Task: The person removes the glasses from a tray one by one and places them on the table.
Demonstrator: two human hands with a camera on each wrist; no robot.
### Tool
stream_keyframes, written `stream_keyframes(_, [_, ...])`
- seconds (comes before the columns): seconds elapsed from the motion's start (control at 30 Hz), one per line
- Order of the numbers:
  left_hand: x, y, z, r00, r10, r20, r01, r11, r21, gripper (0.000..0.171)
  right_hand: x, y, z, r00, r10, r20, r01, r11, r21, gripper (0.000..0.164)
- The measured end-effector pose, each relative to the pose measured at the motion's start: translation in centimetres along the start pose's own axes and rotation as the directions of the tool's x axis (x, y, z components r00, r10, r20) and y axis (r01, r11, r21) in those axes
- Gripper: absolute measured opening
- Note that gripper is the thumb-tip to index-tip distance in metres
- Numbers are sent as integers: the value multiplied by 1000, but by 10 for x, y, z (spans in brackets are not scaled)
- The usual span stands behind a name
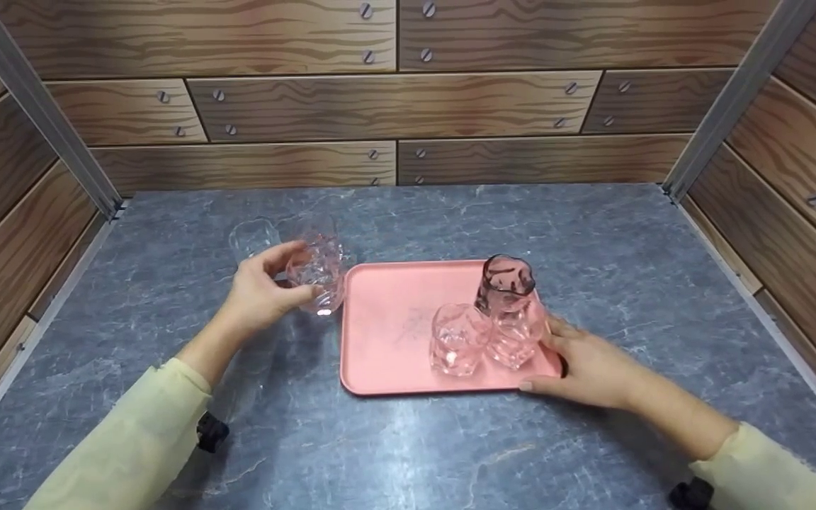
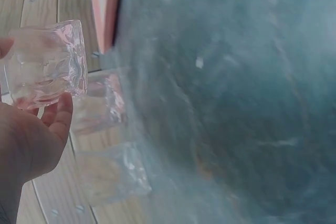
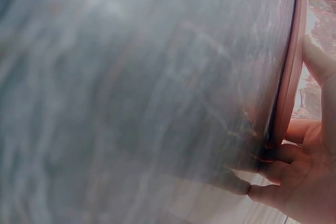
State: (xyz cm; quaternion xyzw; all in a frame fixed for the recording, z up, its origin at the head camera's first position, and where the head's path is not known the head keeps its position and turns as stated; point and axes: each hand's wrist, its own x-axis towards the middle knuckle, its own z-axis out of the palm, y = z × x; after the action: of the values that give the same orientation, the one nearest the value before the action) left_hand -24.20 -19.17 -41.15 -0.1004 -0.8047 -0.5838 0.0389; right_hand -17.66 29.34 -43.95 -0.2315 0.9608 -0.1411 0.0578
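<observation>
- Head view, bottom corners: pale sleeves [image 1: 125, 432] and small black devices [image 1: 212, 432] on both wrists.
- Lower right: the right hand [image 1: 596, 365] grips the near right corner of the pink tray [image 1: 380, 354], which lies centre frame.
- On the tray's right half stand three glasses: a clear one [image 1: 459, 340], a second clear one [image 1: 514, 343] close beside it, and a dark-tinted tumbler [image 1: 507, 276] behind.
- Left of centre, the left hand [image 1: 263, 290] pinches a faintly pink glass [image 1: 323, 280] between thumb and fingers, just beside the tray's left rim.
- Beyond it, off the tray, are a clear tumbler [image 1: 256, 237] and another glass [image 2: 100, 106], partly hidden by the held one.
- Judging by this, loading seems about half done: three on, three off. The raised rim and the grouped glasses look like the main obstacles.
- Farthest, across the top: wood-patterned panels [image 1: 295, 106].
</observation>
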Motion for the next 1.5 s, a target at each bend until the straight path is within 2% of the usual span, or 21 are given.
stream_keyframes(0.37, [-5,-19,-2,997,-77,-16,78,997,12,79,-1,-2,-1,1000,-10,10,10,1000,-2,105])
stream_keyframes(0.67, [-4,-29,1,997,-69,-32,69,998,3,78,0,-3,-2,1000,7,22,-7,1000,-2,107])
stream_keyframes(0.87, [-4,-29,2,997,-66,-35,67,997,27,78,0,-3,-2,1000,10,21,-10,1000,0,107])
stream_keyframes(1.5, [-1,-28,4,993,-111,-34,112,993,46,77,-1,-3,-3,1000,16,25,-16,1000,-3,107])
